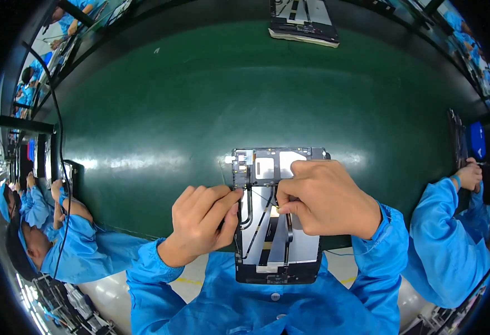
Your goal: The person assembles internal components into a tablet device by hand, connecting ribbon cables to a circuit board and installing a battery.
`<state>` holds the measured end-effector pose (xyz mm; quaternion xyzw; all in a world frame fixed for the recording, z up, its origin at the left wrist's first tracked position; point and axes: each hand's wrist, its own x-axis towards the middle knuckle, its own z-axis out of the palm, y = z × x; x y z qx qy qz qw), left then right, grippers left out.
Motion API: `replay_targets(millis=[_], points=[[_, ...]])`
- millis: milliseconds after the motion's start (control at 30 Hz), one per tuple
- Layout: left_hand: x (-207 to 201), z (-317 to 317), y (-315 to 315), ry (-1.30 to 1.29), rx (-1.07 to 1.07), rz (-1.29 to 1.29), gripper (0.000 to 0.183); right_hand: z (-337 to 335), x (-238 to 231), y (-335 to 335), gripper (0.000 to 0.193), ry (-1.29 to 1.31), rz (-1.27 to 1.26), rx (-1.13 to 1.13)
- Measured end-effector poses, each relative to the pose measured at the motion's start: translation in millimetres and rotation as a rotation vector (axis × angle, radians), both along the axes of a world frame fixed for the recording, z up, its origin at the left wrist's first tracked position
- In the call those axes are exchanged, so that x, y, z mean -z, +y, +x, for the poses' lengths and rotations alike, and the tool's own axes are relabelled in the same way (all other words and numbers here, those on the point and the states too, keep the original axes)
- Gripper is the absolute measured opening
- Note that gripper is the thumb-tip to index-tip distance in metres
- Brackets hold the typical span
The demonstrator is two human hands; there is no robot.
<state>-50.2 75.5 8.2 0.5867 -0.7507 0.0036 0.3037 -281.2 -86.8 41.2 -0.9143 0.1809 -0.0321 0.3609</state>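
An opened tablet (250,273) lies lengthwise in front of me, its inner side up; its near end overhangs the table edge. Its circuit board shows at the far end, with silvery plates and black strips below. My left hand (200,220) is at its left side, fingers curled, with index finger and thumb closed at the edge by the board. My right hand (326,198) reaches over the right side, thumb and index finger pinched together. A thin dark wire (262,197) runs from near the left fingertips into this pinch; its end is hidden.
The green table mat (161,100) spreads around the tablet. More opened device parts lie stacked (303,30) at the far edge. Co-workers in blue sit close on my left (80,245) and right (445,240). A black cable (61,134) hangs at the left.
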Motion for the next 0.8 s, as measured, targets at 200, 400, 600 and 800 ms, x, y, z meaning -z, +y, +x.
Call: replay_targets(millis=[200, 400, 600, 800], points=[[-0.1, -6.4, -1.6, -0.009, -0.019, 0.028, 0.030, -0.6, 3.1, -2.5, 0.007, 0.025, 0.021, -0.034], [-11.9, -8.3, -0.1, -0.250, 0.054, 0.119, 0.045, -4.8, 2.2, -6.1, 0.006, -0.015, 0.077, -0.044], [-7.5, -16.4, 6.5, -0.380, 0.053, 0.051, 0.074, -18.5, -0.6, -13.3, 0.010, -0.066, 0.112, 0.028], [-7.9, -13.2, 9.9, -0.199, 0.023, 0.055, 0.051, -25.8, 1.4, -19.6, 0.009, -0.042, 0.082, 0.027]])
